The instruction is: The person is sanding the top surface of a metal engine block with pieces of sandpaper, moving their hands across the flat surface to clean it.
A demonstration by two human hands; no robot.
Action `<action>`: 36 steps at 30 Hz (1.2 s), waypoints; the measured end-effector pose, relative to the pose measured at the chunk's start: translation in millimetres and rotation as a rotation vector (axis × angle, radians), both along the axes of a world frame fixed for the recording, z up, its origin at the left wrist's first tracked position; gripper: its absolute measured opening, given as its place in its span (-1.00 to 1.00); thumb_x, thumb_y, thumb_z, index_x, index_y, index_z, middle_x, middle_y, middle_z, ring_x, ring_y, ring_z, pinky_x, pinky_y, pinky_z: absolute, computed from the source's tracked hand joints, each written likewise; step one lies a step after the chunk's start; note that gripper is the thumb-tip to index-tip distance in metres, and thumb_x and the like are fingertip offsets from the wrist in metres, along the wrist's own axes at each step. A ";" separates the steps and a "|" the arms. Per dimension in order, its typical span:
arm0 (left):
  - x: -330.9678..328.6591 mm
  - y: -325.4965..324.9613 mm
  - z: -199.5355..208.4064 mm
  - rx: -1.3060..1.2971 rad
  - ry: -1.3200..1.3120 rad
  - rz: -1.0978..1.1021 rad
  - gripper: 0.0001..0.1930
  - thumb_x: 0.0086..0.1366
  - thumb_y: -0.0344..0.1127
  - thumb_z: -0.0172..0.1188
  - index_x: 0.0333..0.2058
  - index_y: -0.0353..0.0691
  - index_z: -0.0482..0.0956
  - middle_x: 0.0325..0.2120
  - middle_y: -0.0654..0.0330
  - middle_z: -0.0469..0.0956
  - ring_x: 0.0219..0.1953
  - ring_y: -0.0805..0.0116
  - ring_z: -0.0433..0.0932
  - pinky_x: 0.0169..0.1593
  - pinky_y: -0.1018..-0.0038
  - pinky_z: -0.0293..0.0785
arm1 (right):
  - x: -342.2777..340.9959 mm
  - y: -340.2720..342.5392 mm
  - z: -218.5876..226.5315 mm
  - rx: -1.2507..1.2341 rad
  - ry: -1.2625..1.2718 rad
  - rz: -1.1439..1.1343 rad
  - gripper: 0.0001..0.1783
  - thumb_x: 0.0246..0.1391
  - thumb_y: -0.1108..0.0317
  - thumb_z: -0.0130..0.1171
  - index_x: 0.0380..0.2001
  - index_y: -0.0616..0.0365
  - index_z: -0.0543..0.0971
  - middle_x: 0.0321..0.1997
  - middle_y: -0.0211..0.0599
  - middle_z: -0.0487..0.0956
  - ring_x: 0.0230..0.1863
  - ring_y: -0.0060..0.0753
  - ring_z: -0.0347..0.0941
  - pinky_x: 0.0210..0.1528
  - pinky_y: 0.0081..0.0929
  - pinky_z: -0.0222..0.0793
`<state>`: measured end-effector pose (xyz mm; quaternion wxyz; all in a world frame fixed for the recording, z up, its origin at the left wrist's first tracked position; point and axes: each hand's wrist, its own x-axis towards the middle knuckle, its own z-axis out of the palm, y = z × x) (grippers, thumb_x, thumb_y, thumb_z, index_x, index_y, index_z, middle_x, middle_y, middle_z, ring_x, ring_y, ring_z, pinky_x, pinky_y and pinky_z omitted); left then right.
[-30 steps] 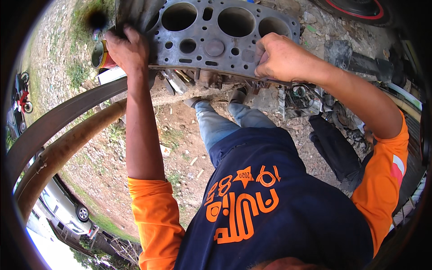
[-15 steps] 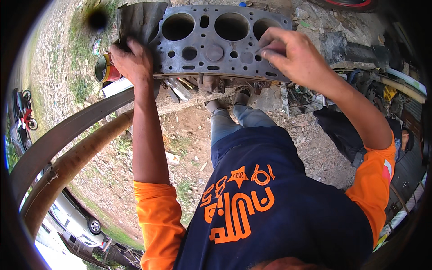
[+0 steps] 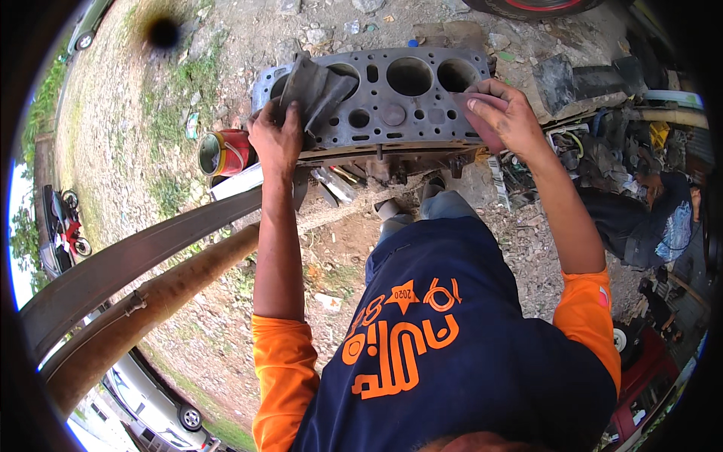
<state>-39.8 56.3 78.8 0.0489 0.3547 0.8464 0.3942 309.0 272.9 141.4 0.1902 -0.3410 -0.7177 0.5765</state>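
A grey metal engine block (image 3: 392,114) with a row of large round cylinder bores lies in front of me. At its left end my left hand (image 3: 276,137) pinches a dark grey, creased sheet (image 3: 315,84), which lies over part of the block's face and partly covers the bores there. Whether that sheet is paper or cloth I cannot tell. Near the block's right end my right hand (image 3: 508,120) grips a reddish-brown piece of sandpaper (image 3: 482,124) between thumb and fingers. The sandpaper hangs at the block's right edge.
Left of the block stands a red and yellow paint can (image 3: 233,151). A metal beam (image 3: 151,226) and a rusty pipe (image 3: 158,297) run in from the lower left. Scrap parts (image 3: 595,151) lie at the right, by another person (image 3: 666,222). A tyre (image 3: 535,6) is beyond the block.
My left hand has brought the dark sheet rightward over the block's face. My right hand has moved off the face to the right edge, where the reddish-brown sandpaper now shows. The whole view has shifted.
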 end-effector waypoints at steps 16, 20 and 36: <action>70.4 15.3 60.4 0.523 0.013 0.002 -0.60 0.55 -0.27 0.27 0.20 -0.44 0.57 -0.04 -0.04 0.70 -0.04 0.30 0.65 0.10 0.43 0.56 | 13.5 -0.6 -3.8 -0.095 0.117 -0.025 -0.77 0.21 0.45 0.32 -0.07 0.21 0.65 -0.16 -0.38 0.72 -0.13 -0.60 0.59 -0.03 -0.51 0.52; 148.9 49.4 89.7 0.364 -0.717 -0.532 -0.62 0.52 -0.38 0.30 0.23 -0.39 0.61 -0.08 0.20 0.71 -0.11 0.53 0.61 0.00 0.54 0.55 | 12.8 -10.2 14.3 -0.218 0.205 0.132 -0.72 0.19 0.43 0.31 -0.03 0.20 0.67 -0.14 -0.40 0.73 -0.11 -0.61 0.60 0.02 -0.53 0.51; 188.5 67.2 47.6 0.335 -0.974 -0.406 -0.87 0.44 -0.42 0.40 -0.14 -0.36 0.68 -0.31 0.19 0.74 -0.27 0.50 0.67 -0.14 0.54 0.60 | 25.1 3.8 9.6 0.171 0.120 0.247 -0.66 0.04 0.40 0.50 -0.13 0.25 0.64 -0.19 -0.28 0.69 -0.13 -0.31 0.66 -0.03 -0.35 0.55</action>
